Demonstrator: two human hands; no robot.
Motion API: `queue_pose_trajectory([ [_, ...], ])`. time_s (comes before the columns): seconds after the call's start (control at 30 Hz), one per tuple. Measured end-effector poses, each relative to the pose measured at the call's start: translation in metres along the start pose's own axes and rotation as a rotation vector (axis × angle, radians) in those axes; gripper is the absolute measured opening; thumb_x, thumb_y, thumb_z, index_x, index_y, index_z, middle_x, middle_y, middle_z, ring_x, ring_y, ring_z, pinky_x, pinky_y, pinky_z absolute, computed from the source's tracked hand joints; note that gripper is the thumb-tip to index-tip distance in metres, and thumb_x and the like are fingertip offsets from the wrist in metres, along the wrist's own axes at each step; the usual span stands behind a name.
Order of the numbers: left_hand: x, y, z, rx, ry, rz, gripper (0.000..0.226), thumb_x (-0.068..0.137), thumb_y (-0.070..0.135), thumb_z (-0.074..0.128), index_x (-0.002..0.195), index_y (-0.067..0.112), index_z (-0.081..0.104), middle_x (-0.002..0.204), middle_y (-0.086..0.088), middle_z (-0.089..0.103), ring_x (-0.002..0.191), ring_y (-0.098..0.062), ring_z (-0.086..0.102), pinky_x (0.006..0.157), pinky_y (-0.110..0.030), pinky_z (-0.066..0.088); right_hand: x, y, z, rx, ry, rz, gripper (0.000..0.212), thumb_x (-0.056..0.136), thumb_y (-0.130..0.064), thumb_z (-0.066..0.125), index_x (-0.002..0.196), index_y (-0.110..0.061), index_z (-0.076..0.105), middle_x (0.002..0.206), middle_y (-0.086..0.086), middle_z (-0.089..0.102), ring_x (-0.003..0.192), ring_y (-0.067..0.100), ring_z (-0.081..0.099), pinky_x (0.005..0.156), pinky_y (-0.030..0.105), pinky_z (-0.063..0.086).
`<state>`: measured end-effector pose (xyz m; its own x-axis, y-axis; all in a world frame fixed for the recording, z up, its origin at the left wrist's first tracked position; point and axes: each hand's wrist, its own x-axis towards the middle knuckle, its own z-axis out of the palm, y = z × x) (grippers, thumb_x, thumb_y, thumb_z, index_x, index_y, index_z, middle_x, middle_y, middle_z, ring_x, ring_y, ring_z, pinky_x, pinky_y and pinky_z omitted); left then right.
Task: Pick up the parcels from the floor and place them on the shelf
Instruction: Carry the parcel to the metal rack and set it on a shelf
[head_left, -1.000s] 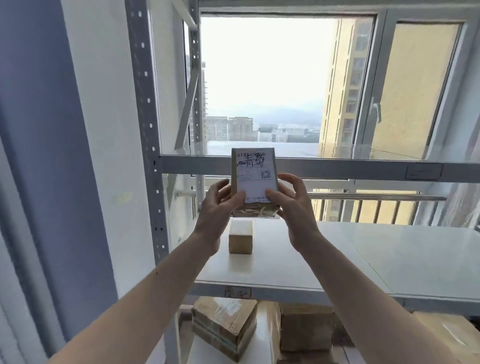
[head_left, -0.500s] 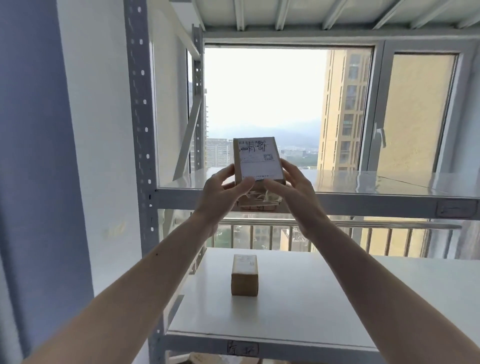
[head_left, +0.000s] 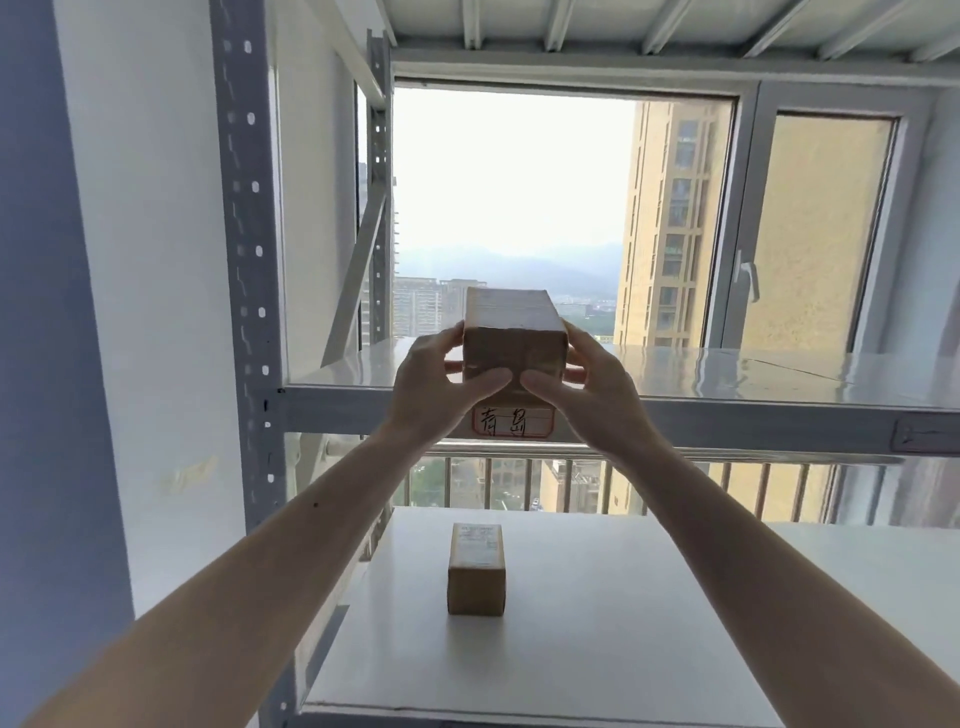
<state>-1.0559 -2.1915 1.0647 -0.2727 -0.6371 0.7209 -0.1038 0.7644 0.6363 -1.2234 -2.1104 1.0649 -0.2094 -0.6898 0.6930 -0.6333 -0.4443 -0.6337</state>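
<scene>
Window and city beyond
A window (head_left: 561, 208) showed a tall building (head_left: 670, 223), hazy hills, and a railing (head_left: 623, 486) below.

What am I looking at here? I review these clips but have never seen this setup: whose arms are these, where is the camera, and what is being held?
No machine: a person wears one camera on the head, looking forward and down past their own arms. The left hand and right hand hold a brown parcel from either side, thumbs across its near face, at the front edge of the upper shelf, above a handwritten label. Whether it rests there yet is unclear. A smaller parcel stands on the lower shelf. Behind is a window.
</scene>
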Motion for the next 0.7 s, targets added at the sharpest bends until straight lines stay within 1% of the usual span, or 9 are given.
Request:
queue_pose_trajectory([
  [0.07,0.003,0.000,-0.002,0.035,-0.029,-0.001,0.060,0.074,0.026,0.085,0.128,0.018,0.062,0.118,0.002,0.068,0.096,-0.017,0.068,0.078,-0.024,0.055,0.004,0.001,-0.002,-0.024,-0.010,0.005,0.067,0.086,-0.025,0.075,0.146,-0.020,0.046,0.117,-0.006,0.067,0.091,-0.004,0.063,0.063,0.005,0.051],
  [0.1,0.005,0.000,-0.004,0.036,-0.048,-0.014,0.062,0.072,0.024,0.087,0.128,0.019,0.062,0.113,0.008,0.068,0.093,-0.013,0.068,0.079,-0.026,0.055,0.007,0.001,-0.003,-0.037,-0.018,0.012,0.067,0.085,-0.025,0.075,0.145,-0.019,0.047,0.117,-0.004,0.068,0.092,-0.001,0.065,0.067,0.010,0.055],
  [0.2,0.009,-0.001,-0.006,0.032,-0.089,-0.048,0.070,0.065,0.019,0.091,0.129,0.019,0.062,0.106,0.016,0.068,0.090,-0.003,0.067,0.079,-0.026,0.055,0.011,0.002,-0.007,-0.054,-0.058,0.042,0.063,0.083,-0.027,0.075,0.140,-0.019,0.051,0.116,-0.002,0.071,0.105,0.016,0.069,0.087,0.039,0.060],
  [0.27,0.013,-0.003,-0.006,0.019,-0.097,-0.068,0.075,0.062,0.018,0.092,0.130,0.016,0.061,0.114,0.009,0.071,0.094,-0.008,0.070,0.082,-0.029,0.057,0.012,0.001,-0.009,-0.056,-0.072,0.069,0.064,0.080,-0.030,0.074,0.140,-0.020,0.052,0.115,-0.002,0.072,0.111,0.020,0.068,0.094,0.046,0.057],
  [0.33,0.017,-0.005,-0.005,0.011,-0.106,-0.083,0.076,0.062,0.019,0.093,0.131,0.014,0.060,0.117,0.005,0.071,0.094,-0.010,0.071,0.083,-0.031,0.058,0.015,0.003,-0.010,-0.062,-0.083,0.079,0.060,0.083,-0.027,0.073,0.138,-0.019,0.053,0.114,-0.004,0.072,0.114,0.021,0.066,0.097,0.048,0.055],
  [0.47,0.023,-0.007,-0.005,0.035,-0.152,-0.079,0.071,0.066,0.023,0.090,0.130,0.017,0.060,0.112,0.007,0.071,0.091,-0.007,0.070,0.080,-0.028,0.057,0.021,0.004,-0.012,-0.065,-0.121,0.087,0.053,0.088,-0.022,0.071,0.138,-0.018,0.053,0.109,-0.010,0.068,0.117,0.019,0.063,0.100,0.045,0.053],
  [0.57,0.029,-0.011,-0.008,0.076,-0.165,-0.099,0.085,0.061,0.045,0.088,0.136,0.017,0.057,0.118,0.006,0.069,0.099,-0.011,0.069,0.085,-0.032,0.057,0.025,0.006,-0.016,-0.074,-0.142,0.100,0.058,0.088,-0.027,0.072,0.141,-0.018,0.051,0.114,-0.010,0.065,0.115,0.016,0.061,0.099,0.040,0.053],
  [0.63,0.034,-0.014,-0.012,0.075,-0.154,-0.150,0.097,0.053,0.059,0.084,0.136,0.016,0.057,0.118,0.003,0.071,0.105,-0.014,0.069,0.089,-0.034,0.057,0.028,0.008,-0.019,-0.078,-0.137,0.121,0.068,0.084,-0.035,0.076,0.143,-0.015,0.048,0.123,-0.003,0.064,0.111,0.017,0.063,0.095,0.039,0.055],
  [0.7,0.039,-0.017,-0.016,0.052,-0.164,-0.194,0.082,0.060,0.050,0.087,0.129,0.012,0.063,0.109,0.002,0.075,0.100,-0.014,0.071,0.085,-0.030,0.057,0.030,0.010,-0.020,-0.085,-0.117,0.130,0.067,0.081,-0.039,0.077,0.137,-0.014,0.051,0.120,0.001,0.066,0.104,0.016,0.067,0.088,0.039,0.058],
])
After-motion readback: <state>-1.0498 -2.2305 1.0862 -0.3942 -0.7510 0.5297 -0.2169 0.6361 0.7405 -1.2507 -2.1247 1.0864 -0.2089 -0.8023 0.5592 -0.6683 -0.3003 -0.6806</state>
